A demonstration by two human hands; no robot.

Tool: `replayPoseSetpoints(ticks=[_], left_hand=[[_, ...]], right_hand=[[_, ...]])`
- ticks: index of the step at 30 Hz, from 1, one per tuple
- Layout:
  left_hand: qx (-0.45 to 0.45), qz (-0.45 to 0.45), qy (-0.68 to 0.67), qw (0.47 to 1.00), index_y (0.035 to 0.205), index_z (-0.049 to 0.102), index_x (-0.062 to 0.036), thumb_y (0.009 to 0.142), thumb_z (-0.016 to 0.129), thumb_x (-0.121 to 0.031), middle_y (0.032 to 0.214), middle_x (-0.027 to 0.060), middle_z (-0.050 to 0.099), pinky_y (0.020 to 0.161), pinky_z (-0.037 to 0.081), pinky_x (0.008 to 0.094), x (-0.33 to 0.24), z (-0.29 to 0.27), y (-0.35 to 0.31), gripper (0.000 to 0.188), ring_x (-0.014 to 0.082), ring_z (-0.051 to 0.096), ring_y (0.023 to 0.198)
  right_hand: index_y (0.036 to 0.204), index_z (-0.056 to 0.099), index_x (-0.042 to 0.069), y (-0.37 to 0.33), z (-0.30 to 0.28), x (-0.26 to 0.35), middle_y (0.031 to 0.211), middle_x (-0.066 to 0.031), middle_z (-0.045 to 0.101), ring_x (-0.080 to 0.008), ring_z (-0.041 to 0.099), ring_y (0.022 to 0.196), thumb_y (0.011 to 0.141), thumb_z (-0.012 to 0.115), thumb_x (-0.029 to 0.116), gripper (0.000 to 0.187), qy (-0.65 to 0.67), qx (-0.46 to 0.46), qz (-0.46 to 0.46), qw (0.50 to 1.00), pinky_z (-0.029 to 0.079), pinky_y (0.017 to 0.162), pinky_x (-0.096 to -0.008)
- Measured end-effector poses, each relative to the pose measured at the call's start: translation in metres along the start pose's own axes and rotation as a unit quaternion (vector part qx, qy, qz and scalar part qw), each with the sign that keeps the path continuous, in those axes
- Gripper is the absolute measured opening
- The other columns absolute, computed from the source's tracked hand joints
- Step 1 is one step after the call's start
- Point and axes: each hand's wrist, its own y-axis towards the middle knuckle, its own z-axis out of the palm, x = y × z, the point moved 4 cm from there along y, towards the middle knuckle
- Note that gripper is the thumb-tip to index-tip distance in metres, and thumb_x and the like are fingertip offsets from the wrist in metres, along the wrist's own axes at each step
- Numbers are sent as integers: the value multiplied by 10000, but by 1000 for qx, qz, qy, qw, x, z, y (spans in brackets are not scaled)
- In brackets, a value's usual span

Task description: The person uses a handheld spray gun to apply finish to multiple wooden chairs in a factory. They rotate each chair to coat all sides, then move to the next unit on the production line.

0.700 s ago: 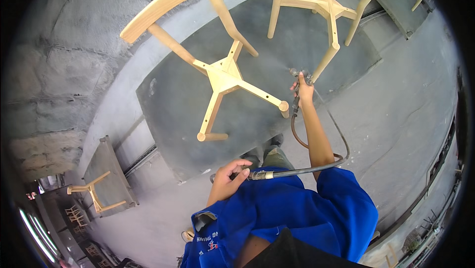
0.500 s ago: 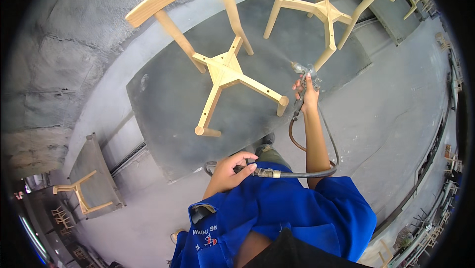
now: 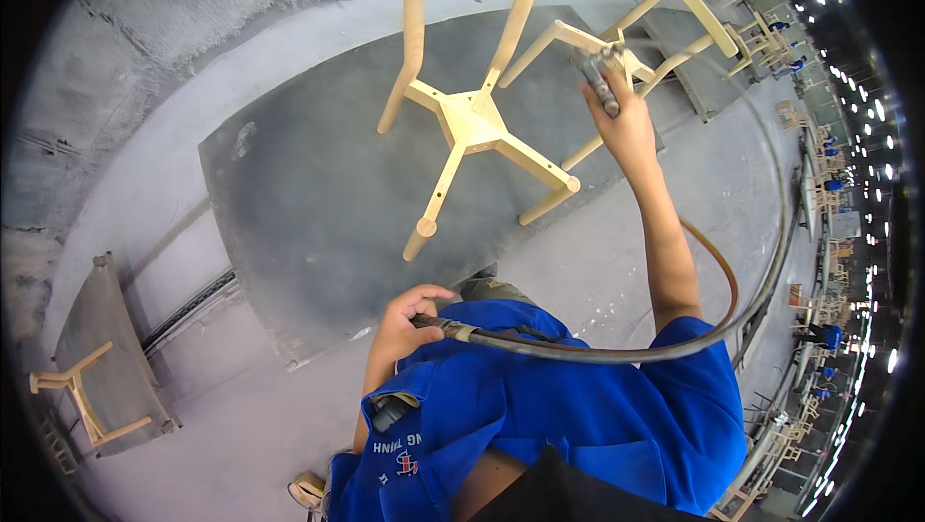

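Note:
My right hand (image 3: 626,132) is raised at arm's length, gripping a metal spray gun (image 3: 599,84), which is blurred by motion. A hose curves from there round the right side and back across my body. Closed on the hose near its coupling, my left hand (image 3: 397,326) stays low before my waist. Between the hands and farther away stands a pale wooden chair frame (image 3: 472,124) with a curved backrest and no seat. The spray gun overlaps a second chair frame (image 3: 703,12) behind it, hiding part of its cross-shaped base.
Both frames stand on a large dark grey board (image 3: 289,214). A smaller board (image 3: 116,305) with another wooden frame (image 3: 82,397) lies at the left. A rough grey wall (image 3: 145,89) rises at the far left. More chairs line the right edge, with people in blue among them.
My right hand has swung up and away with the spray gun, drawing the hose into a wider loop. Spray mist showed earlier. The view has shifted; the nearer chair frame appears farther right.

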Motion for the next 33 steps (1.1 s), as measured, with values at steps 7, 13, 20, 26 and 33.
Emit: replayPoseSetpoints(ticks=[7, 13, 20, 26, 33], left_hand=[[-42, 50, -22, 998, 1258, 613, 4, 710, 924, -278, 686, -57, 546, 564, 292, 213, 9, -70, -50, 691, 28, 447, 596], [-107, 76, -51, 990, 1239, 620, 14, 703, 933, -314, 661, -61, 523, 546, 274, 218, 6, -92, -77, 702, 27, 435, 587], [-66, 5, -26, 997, 1264, 614, -17, 742, 877, -166, 665, -55, 532, 559, 286, 212, 14, -82, -54, 603, 26, 443, 597], [-5, -80, -6, 997, 1305, 596, -39, 745, 874, -175, 675, -54, 536, 593, 307, 210, 6, -41, -16, 640, 32, 460, 626], [131, -160, 185, 961, 1276, 647, -85, 691, 929, -344, 647, -31, 449, 601, 324, 250, -1, 46, 20, 699, 77, 413, 636]], right_hand=[[1171, 563, 69, 31, 79, 76, 876, -234, 700, -432, 682, 829, 937, 666, 330, 366, -179, 122, -50, 975, 523, 707, -529], [1120, 586, 39, -7, 134, 73, 856, -250, 695, -446, 678, 831, 941, 654, 370, 382, -141, 197, 23, 970, 524, 718, -534], [1059, 628, 29, -85, 111, 36, 679, -88, 639, -210, 671, 650, 963, 689, 387, 376, 105, 188, 168, 962, 482, 524, -327], [1063, 620, 36, -184, 43, 3, 722, -58, 641, -140, 652, 611, 1010, 570, 500, 469, 327, 99, 460, 819, 392, 398, -228], [1088, 578, 42, -261, -39, -85, 734, -58, 601, -168, 652, 651, 1048, 486, 509, 477, 396, -176, 467, 771, 378, 397, -236]])
